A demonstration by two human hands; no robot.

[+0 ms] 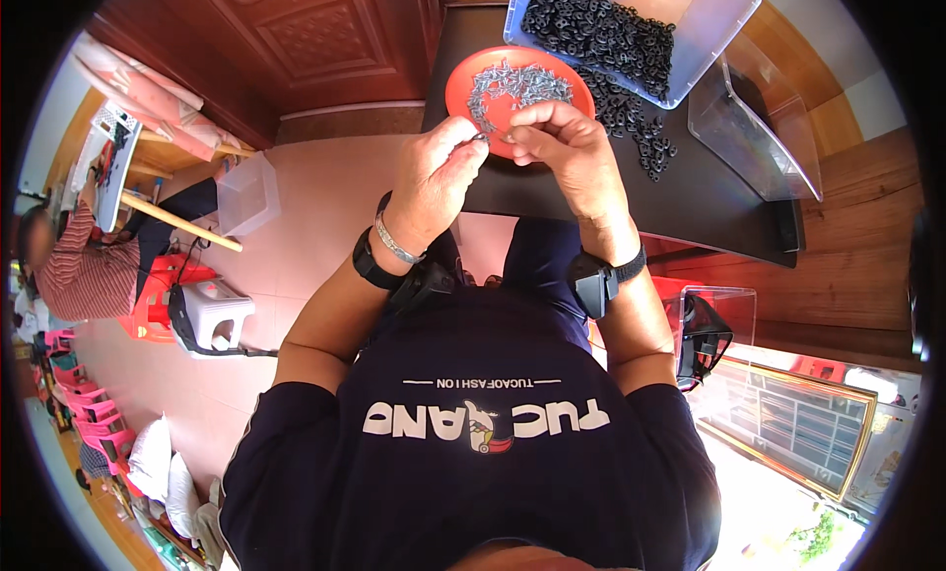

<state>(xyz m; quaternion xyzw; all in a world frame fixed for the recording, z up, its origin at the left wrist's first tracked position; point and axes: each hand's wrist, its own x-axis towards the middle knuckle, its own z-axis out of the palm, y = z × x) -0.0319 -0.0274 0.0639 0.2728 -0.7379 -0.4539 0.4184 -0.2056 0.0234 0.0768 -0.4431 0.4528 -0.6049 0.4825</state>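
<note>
My left hand [439,177] is closed, pinching a small black part [480,137] between thumb and forefinger at the near rim of a round orange-red plate [459,76]. Just to its right, my right hand [572,155] has thumb and fingertips pressed together over the plate; whatever they hold is too small to make out. On the plate lies a pile of small silvery screw-like metal pieces [522,80]. Loose black ring-like plastic parts [621,113] spread over the dark table [690,192] to the right of the plate.
Behind the plate, a clear plastic bin [724,44] holds many more black parts [596,34]. An upright clear container [754,128] stands at the table's right. On the left, another person [94,266] sits by a small table, near a white-and-grey stool [212,315].
</note>
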